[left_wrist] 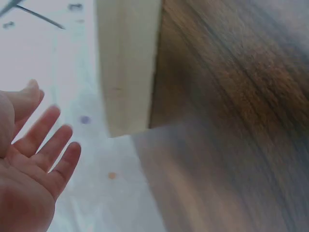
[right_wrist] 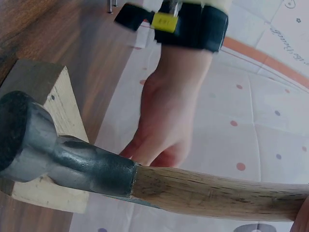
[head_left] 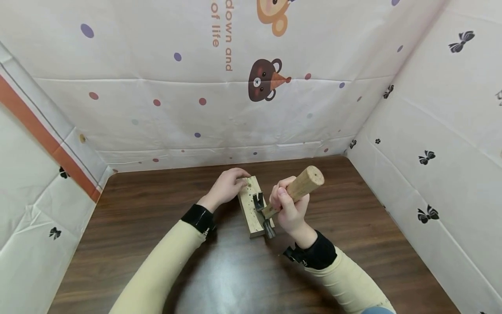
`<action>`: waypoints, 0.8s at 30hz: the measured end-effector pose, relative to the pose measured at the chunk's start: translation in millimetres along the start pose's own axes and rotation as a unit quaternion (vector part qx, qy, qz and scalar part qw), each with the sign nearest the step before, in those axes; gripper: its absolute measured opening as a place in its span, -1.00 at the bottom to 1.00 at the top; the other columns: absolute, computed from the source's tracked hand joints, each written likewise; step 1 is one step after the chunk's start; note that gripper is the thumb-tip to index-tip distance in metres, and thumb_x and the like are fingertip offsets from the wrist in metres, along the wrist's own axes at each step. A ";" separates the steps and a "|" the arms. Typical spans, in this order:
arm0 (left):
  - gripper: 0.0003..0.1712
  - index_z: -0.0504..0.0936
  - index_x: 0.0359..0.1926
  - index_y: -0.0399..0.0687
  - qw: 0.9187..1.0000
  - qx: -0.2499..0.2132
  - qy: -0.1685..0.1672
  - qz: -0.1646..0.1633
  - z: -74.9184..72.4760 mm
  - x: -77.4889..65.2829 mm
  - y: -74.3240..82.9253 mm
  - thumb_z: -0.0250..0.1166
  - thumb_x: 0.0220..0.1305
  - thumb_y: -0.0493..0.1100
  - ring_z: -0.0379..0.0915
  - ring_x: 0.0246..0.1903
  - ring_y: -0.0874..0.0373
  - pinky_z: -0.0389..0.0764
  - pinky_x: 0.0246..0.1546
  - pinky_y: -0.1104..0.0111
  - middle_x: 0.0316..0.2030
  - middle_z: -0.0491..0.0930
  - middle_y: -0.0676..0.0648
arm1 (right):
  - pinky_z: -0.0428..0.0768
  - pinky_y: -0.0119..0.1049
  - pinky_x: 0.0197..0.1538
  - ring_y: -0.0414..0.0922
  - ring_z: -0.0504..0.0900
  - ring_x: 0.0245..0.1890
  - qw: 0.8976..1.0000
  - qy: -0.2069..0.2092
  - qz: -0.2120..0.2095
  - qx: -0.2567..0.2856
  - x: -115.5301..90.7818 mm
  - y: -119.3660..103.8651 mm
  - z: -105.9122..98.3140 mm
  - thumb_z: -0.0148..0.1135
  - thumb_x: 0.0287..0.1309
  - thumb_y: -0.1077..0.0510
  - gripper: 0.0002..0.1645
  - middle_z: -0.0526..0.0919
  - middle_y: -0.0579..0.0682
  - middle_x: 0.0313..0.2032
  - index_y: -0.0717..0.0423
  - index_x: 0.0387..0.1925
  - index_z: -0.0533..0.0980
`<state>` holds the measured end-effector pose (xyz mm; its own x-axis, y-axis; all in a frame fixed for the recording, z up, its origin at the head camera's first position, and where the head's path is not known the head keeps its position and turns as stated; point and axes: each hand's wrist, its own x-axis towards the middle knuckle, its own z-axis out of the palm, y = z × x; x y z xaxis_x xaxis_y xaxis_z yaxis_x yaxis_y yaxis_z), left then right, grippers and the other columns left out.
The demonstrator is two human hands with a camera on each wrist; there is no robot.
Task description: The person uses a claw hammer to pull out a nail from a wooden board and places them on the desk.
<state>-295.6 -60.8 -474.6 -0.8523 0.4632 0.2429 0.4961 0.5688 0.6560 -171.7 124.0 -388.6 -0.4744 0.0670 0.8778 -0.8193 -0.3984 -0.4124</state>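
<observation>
A pale wooden block (head_left: pixel 248 208) with small dark spots on its top lies on the table. My right hand (head_left: pixel 289 208) grips the wooden handle of a claw hammer (head_left: pixel 306 182), its thick butt tilted up. The dark metal head (right_wrist: pixel 91 162) is over the near part of the block in the head view; whether it touches is unclear. My left hand (head_left: pixel 229 188) is at the block's far left edge, fingers loosely bent and spread. In the left wrist view, nothing shows between the left hand's fingers (left_wrist: pixel 43 137), beside the block's end (left_wrist: pixel 128 72).
The dark brown wooden table (head_left: pixel 153 209) spreads around the block. A white sheet with dots and bears (head_left: pixel 164 126) hangs behind it, and another with black bows (head_left: pixel 415 183) stands on the right. Black bands (head_left: pixel 198 218) circle both wrists.
</observation>
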 end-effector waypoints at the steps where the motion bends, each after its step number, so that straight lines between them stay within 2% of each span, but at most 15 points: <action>1: -0.73 0.78 0.15 -0.06 1.000 -0.007 -0.001 0.012 -3.3 -4.7 3.5 0.38 0.52 -0.16 0.64 0.04 0.02 0.61 0.12 0.10 0.19 0.68 -0.04 | 0.21 -0.33 -0.78 -0.17 0.12 -0.82 1.000 0.004 0.000 0.000 0.8 -1.4 -0.3 -0.11 0.32 0.45 -0.85 0.20 0.00 -0.72 0.38 -0.41 0.22; 3: -0.77 0.80 0.09 -0.04 0.999 -0.014 -0.007 0.032 -8.5 -14.3 10.0 0.42 0.48 -0.16 0.65 -0.13 0.07 0.63 -0.02 0.15 0.11 0.73 0.00 | 0.21 -0.32 -0.78 -0.17 0.12 -0.82 1.000 0.010 0.002 0.005 2.8 -4.3 -1.0 -0.10 0.33 0.44 -0.84 0.19 0.01 -0.72 0.39 -0.41 0.22; 6: -0.79 0.82 0.06 -0.01 0.998 -0.017 -0.018 0.057 -14.1 -29.3 19.4 0.45 0.44 -0.18 0.66 -0.18 0.11 0.63 -0.06 0.18 0.06 0.75 0.05 | 0.19 -0.29 -0.79 -0.17 0.12 -0.82 1.000 0.019 0.011 0.020 6.2 -9.6 -1.0 -0.09 0.33 0.43 -0.84 0.18 0.01 -0.73 0.37 -0.41 0.22; 10: -0.79 0.82 0.03 -0.01 0.996 -0.016 -0.023 0.082 -17.0 -48.0 31.7 0.47 0.42 -0.20 0.67 0.09 0.13 0.62 0.17 0.15 0.03 0.77 0.06 | 0.14 -0.25 -0.82 -0.19 0.11 -0.82 0.998 0.024 0.030 0.043 10.3 -17.4 0.8 -0.11 0.34 0.42 -0.84 0.17 -0.01 -0.73 0.31 -0.40 0.23; 12: -0.80 0.82 0.02 -0.02 0.996 -0.016 -0.024 0.090 -16.4 -56.6 35.7 0.47 0.41 -0.21 0.67 0.11 0.13 0.61 0.20 0.14 0.01 0.78 0.05 | 0.11 -0.25 -0.83 -0.20 0.09 -0.82 0.997 0.023 0.037 0.056 11.7 -21.9 2.1 -0.12 0.37 0.41 -0.84 0.17 -0.02 -0.72 0.28 -0.39 0.24; 18: -0.83 0.82 -0.02 -0.01 0.995 -0.015 -0.020 0.099 -9.6 -76.9 34.9 0.48 0.40 -0.24 0.68 0.05 0.19 0.64 0.17 0.22 -0.04 0.78 0.08 | 0.13 -0.27 -0.80 -0.20 0.06 -0.82 0.993 0.012 0.056 0.102 14.0 -35.6 6.7 -0.05 0.47 0.36 -0.81 0.15 -0.03 -0.71 0.25 -0.36 0.27; 24: -0.83 0.82 -0.11 0.04 0.992 -0.022 0.000 0.120 -4.8 -86.7 31.9 0.53 0.33 -0.29 0.67 -0.04 0.27 0.67 0.07 0.26 -0.13 0.76 0.15 | 0.16 -0.29 -0.79 -0.20 0.07 -0.82 0.992 -0.013 0.056 0.116 14.4 -43.9 11.9 -0.09 0.46 0.37 -0.83 0.16 -0.02 -0.71 0.25 -0.35 0.26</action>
<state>-206.7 -86.1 -471.3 -0.7097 0.5827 0.3959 0.6777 0.4111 0.6097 -138.7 131.6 -355.0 -0.5477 -0.0114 0.8366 -0.6639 -0.6027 -0.4428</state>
